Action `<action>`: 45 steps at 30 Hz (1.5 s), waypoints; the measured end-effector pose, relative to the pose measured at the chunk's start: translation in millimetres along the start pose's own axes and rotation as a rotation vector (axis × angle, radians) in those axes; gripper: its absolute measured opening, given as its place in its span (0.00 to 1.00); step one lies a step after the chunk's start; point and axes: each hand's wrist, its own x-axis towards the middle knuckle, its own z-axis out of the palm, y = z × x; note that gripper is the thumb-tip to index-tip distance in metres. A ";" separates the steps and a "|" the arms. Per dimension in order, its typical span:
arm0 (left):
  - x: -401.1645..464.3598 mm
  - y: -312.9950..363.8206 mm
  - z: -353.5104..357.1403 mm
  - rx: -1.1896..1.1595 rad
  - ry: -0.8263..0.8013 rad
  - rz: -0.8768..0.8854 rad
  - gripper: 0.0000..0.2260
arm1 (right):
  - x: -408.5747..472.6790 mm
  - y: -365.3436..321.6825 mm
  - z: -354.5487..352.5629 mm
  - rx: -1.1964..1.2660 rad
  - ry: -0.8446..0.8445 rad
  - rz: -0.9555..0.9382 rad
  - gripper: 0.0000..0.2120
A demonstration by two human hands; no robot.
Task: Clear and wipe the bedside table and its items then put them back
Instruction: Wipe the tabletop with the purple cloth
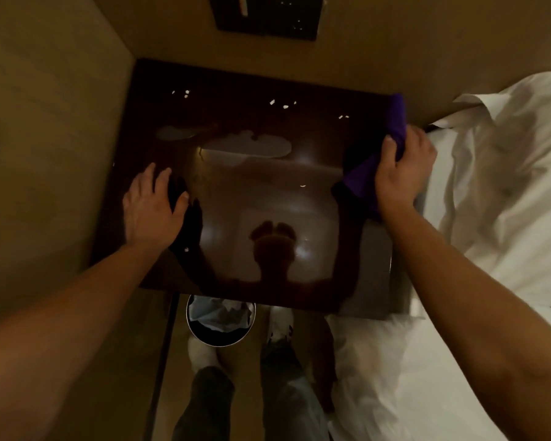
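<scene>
The bedside table (268, 128) has a dark, glossy top that mirrors my silhouette and the ceiling lights. Nothing stands on it. My right hand (401, 167) presses a purple cloth (363, 178) against the table's right edge, the cloth bunched under the fingers and running back toward the far right corner. My left hand (153, 205) lies flat on the left part of the top, fingers spread, holding nothing.
A bed with white sheets and a pillow (497, 192) borders the table on the right. A beige wall (45, 122) closes the left side. Below the table's near edge stands a round waste bin (220, 319) with a liner, beside my feet. A dark wall panel (264, 14) hangs behind.
</scene>
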 end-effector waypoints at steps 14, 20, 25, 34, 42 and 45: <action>-8.1 -53.3 13.2 0.060 -0.052 -0.044 0.29 | 40.1 -13.9 102.0 -0.341 -0.239 -0.033 0.36; -10.8 -56.8 20.6 0.106 -0.068 -0.041 0.32 | 43.2 -36.5 122.4 -0.340 -0.245 -0.125 0.30; -13.3 -57.0 23.8 0.136 -0.043 -0.022 0.32 | 39.5 -58.3 137.4 -0.368 -0.262 -0.204 0.30; -12.5 -58.2 29.7 0.111 -0.026 -0.026 0.32 | 20.1 -108.9 170.2 -0.353 -0.306 -0.371 0.29; -11.6 -59.3 35.6 0.117 -0.003 -0.017 0.31 | 7.9 -153.9 202.0 -0.345 -0.335 -0.464 0.30; -12.3 -62.0 36.2 0.134 0.004 -0.001 0.31 | 4.4 -170.9 212.1 -0.339 -0.338 -0.477 0.30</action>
